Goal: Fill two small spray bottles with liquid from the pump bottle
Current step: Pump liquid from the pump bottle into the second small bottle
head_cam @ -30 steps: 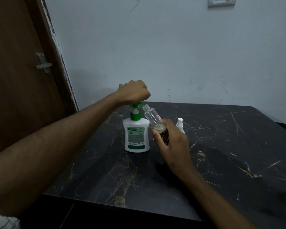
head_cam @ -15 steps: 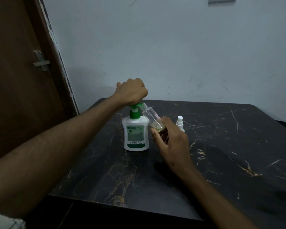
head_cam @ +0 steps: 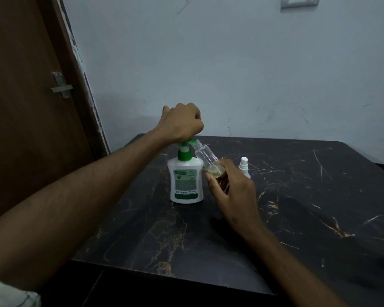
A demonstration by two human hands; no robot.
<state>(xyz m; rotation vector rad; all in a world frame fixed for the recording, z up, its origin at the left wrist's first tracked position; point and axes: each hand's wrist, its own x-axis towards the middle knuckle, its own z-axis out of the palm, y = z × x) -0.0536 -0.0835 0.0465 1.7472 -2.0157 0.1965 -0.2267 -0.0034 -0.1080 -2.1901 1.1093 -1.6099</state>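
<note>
The main danger now is that the liquid misses the mouth of the small bottle. The left hand (head_cam: 182, 125) is closed in a fist on top of the green pump head (head_cam: 186, 144) of the pump bottle (head_cam: 185, 180), and the fingers of the right hand (head_cam: 233, 196) are gripping the bottom of a clear spray bottle (head_cam: 205, 158). This bottle has no cap and is held tilted, with its open neck touching the tip of the nozzle. The neck looks narrow, so if the pressing moves the nozzle or the right hand shifts a little, I think the liquid would run down the outside and onto the dark tabletop (head_cam: 297, 207). A hard push could also tip the pump bottle, because nothing holds its body. The grip of the right fingers is only at the low end, so the bottle could turn between them.

About the contents: the clear bottle has only a little yellowish liquid gathered at its low end, next to the right fingers, and the rest looks empty. I judge that many more presses are needed. The body of the pump bottle is white and not transparent, so its level cannot be seen. The second spray bottle (head_cam: 244, 166) stands with its white cap on, just to the right of the pump bottle and behind the right hand; whether it is full I cannot tell.
</note>
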